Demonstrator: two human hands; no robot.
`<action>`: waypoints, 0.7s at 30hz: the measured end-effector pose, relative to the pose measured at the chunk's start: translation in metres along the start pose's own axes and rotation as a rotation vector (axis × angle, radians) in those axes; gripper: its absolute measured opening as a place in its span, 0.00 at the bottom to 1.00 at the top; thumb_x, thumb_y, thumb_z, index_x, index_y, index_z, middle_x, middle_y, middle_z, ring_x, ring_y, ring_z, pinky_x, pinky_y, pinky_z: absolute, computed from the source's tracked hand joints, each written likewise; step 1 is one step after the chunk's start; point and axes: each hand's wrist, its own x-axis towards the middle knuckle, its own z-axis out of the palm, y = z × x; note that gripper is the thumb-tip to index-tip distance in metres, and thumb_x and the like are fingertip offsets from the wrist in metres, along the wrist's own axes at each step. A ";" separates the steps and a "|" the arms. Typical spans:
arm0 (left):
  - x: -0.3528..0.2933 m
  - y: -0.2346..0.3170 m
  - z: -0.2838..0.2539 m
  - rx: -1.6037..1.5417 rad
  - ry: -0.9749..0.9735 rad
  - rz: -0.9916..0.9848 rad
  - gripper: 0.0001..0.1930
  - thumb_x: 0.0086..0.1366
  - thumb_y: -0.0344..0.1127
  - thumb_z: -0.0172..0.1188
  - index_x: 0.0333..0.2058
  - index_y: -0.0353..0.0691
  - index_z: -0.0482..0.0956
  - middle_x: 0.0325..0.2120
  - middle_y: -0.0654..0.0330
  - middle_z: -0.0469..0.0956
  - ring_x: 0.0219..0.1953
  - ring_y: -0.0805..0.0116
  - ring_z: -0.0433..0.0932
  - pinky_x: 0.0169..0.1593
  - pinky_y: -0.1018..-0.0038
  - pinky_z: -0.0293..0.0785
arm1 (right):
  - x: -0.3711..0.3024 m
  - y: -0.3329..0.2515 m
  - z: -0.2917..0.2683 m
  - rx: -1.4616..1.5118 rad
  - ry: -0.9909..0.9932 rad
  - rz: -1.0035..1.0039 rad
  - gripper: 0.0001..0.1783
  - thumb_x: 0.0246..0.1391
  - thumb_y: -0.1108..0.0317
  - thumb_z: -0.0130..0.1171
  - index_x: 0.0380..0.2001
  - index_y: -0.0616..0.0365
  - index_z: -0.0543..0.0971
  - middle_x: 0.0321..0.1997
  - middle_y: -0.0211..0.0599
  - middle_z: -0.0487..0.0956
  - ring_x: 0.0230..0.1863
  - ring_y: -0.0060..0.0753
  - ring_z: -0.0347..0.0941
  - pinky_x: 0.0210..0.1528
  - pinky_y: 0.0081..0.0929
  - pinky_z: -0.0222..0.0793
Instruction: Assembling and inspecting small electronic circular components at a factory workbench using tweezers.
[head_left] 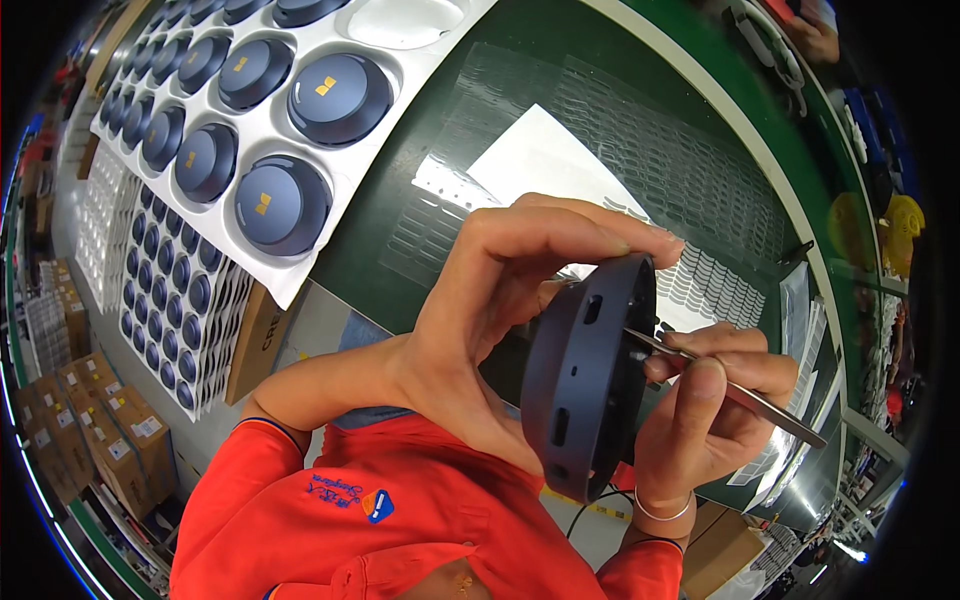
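My left hand (490, 310) is closed around a dark blue headphone ear cup (575, 390), held up on its edge with several slots along its side wall. The inner face of the cup is turned toward the right and mostly hidden from this view. In my right hand (710, 410) a pair of metal tweezers (750, 397) is pinched between thumb and fingers. Its tips reach the cup's inner side; whether they grip anything there cannot be made out.
A white tray (345, 165) of blue ear cups stands at the upper left. Perforated clear sheets (640, 120) and a white paper (545, 160) lie on the green table (390, 150). Stacked trays (165, 300) and cardboard boxes (110, 430) stand on the floor to the left.
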 end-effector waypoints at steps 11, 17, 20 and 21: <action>-0.003 0.001 -0.002 0.044 -0.044 0.044 0.32 0.52 0.23 0.71 0.51 0.38 0.59 0.48 0.40 0.71 0.50 0.50 0.78 0.51 0.64 0.81 | -0.001 0.000 0.000 -0.049 -0.013 -0.041 0.07 0.62 0.72 0.53 0.36 0.59 0.65 0.32 0.45 0.75 0.25 0.25 0.69 0.28 0.17 0.70; 0.000 -0.002 -0.005 0.063 -0.071 0.071 0.34 0.51 0.22 0.71 0.51 0.39 0.59 0.48 0.40 0.71 0.51 0.50 0.78 0.51 0.64 0.82 | 0.000 0.009 -0.017 0.015 -0.147 -0.139 0.15 0.54 0.85 0.56 0.41 0.65 0.64 0.36 0.56 0.76 0.29 0.35 0.78 0.29 0.20 0.78; -0.001 -0.001 -0.007 0.050 -0.087 0.051 0.34 0.51 0.22 0.71 0.52 0.39 0.58 0.50 0.40 0.70 0.52 0.49 0.77 0.51 0.63 0.81 | -0.001 0.010 -0.016 0.019 -0.141 -0.136 0.15 0.53 0.85 0.57 0.41 0.65 0.64 0.36 0.56 0.76 0.29 0.34 0.78 0.29 0.20 0.78; -0.001 -0.001 -0.008 0.053 -0.086 0.049 0.34 0.51 0.22 0.71 0.52 0.39 0.58 0.50 0.40 0.70 0.52 0.49 0.77 0.51 0.63 0.81 | -0.001 0.010 -0.016 0.021 -0.142 -0.135 0.15 0.53 0.85 0.57 0.41 0.65 0.64 0.36 0.56 0.76 0.29 0.34 0.78 0.29 0.20 0.78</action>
